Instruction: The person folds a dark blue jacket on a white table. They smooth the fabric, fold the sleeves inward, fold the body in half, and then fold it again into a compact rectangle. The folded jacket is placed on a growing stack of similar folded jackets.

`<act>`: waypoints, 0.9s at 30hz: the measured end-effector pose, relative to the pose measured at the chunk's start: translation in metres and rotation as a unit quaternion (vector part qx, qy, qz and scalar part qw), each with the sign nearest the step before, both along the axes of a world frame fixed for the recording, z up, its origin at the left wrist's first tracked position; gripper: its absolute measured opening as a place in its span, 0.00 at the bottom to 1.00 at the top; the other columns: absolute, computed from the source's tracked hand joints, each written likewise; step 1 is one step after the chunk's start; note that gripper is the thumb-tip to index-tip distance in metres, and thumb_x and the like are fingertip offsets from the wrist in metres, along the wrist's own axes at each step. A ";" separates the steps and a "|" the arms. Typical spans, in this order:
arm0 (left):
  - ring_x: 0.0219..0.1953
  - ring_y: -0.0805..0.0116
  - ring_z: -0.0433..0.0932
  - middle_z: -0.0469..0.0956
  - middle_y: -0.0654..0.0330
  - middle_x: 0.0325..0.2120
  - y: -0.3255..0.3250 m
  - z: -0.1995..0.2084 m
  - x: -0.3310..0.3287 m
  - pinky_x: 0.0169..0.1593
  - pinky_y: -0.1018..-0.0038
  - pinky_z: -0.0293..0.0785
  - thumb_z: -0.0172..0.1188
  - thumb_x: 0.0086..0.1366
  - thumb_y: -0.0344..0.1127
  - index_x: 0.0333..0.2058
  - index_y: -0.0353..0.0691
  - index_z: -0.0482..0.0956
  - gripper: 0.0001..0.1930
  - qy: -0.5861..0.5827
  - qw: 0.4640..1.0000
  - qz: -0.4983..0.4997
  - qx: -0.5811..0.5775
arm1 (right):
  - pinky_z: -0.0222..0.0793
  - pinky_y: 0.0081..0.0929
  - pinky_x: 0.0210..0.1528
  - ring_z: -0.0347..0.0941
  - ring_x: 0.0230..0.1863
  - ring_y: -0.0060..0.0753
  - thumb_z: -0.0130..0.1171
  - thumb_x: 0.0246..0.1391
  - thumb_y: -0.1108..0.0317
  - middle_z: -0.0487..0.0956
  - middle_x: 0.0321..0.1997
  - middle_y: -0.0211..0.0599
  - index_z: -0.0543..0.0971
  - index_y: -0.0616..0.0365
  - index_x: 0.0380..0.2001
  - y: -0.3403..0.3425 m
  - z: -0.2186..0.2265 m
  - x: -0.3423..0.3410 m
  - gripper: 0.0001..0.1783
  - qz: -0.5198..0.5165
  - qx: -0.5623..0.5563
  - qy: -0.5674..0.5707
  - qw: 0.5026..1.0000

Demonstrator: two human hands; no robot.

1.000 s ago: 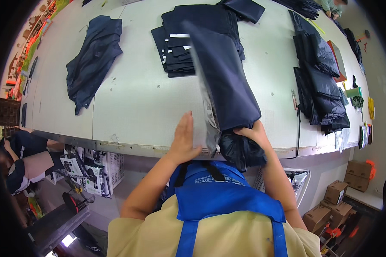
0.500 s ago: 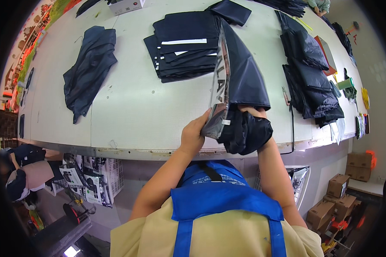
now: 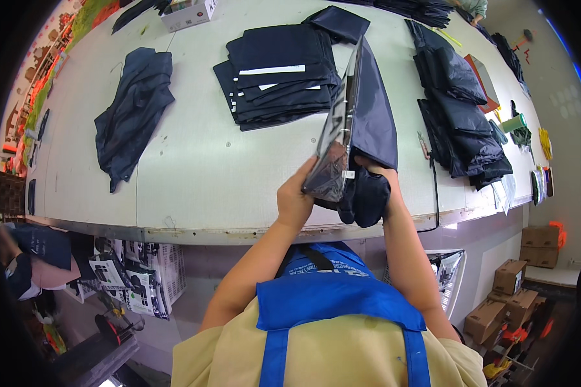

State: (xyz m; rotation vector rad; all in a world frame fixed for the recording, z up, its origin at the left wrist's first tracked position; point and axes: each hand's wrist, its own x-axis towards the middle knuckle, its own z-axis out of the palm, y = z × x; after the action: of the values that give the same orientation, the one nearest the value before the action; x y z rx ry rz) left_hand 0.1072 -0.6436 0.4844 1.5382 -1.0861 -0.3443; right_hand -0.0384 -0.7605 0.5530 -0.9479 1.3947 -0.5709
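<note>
In front of my chest, above the table's near edge, I hold a dark bag [image 3: 373, 122] with a clear printed face [image 3: 332, 168] on its left side. My left hand [image 3: 295, 193] is closed on the lower left edge of that clear face. From the bag's near end bulges bunched black cloth [image 3: 368, 197] with a small white tag. My right hand [image 3: 387, 177] grips at the bag's mouth and the cloth, its fingers partly hidden under the dark flap. Just behind the bag lies a stack of folded black cloth pieces [image 3: 281, 48] with white strips.
On the pale table [image 3: 200, 174], a crumpled dark cloth [image 3: 135, 116] lies left and a row of folded black pieces [image 3: 461, 122] right. A white box [image 3: 187, 16] stands at the far edge. Crates of packaged goods [image 3: 139, 271] sit below. Another person [image 3: 35, 258] is at lower left.
The bag has turned more upright and swung slightly left, its clear face now tilting more. The bunched cloth looks more compact, drawn closer under the bag. Both hands keep their hold.
</note>
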 end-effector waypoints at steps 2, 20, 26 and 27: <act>0.35 0.50 0.81 0.81 0.47 0.35 0.004 -0.005 -0.005 0.39 0.67 0.77 0.58 0.47 0.16 0.55 0.49 0.74 0.34 -0.057 0.998 -0.027 -0.004 | 0.68 0.27 0.39 0.72 0.34 0.31 0.66 0.48 0.63 0.78 0.36 0.33 0.79 0.61 0.40 -0.019 -0.049 -0.016 0.17 0.087 -0.160 -0.050 0.982; 0.59 0.66 0.66 0.62 0.56 0.60 0.033 -0.042 -0.006 0.60 0.64 0.65 0.59 0.64 0.40 0.65 0.41 0.52 0.35 0.666 0.687 -0.217 0.194 | 0.60 0.39 0.63 0.63 0.62 0.54 0.47 0.51 0.70 0.69 0.60 0.55 0.70 0.65 0.56 0.033 -0.069 -0.004 0.27 0.288 -0.428 0.291 0.805; 0.61 0.62 0.63 0.61 0.54 0.60 0.028 -0.033 -0.011 0.62 0.68 0.61 0.66 0.55 0.30 0.66 0.40 0.48 0.44 0.514 0.794 -0.207 0.250 | 0.46 0.40 0.70 0.53 0.69 0.51 0.43 0.58 0.68 0.62 0.66 0.51 0.64 0.58 0.63 -0.011 -0.084 -0.006 0.28 0.552 -0.280 0.337 0.710; 0.60 0.62 0.63 0.62 0.54 0.60 0.027 -0.033 -0.012 0.62 0.68 0.61 0.66 0.55 0.29 0.65 0.40 0.49 0.43 0.516 0.794 -0.197 0.254 | 0.45 0.40 0.71 0.53 0.69 0.50 0.43 0.58 0.67 0.62 0.67 0.51 0.64 0.58 0.63 -0.014 -0.086 -0.013 0.28 0.537 -0.278 0.339 0.721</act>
State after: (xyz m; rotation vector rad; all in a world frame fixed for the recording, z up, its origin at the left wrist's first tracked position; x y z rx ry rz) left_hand 0.0951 -0.6162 0.4513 1.2098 -0.3945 -1.6620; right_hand -0.0512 -0.7749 0.4675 -2.3878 0.9735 0.3495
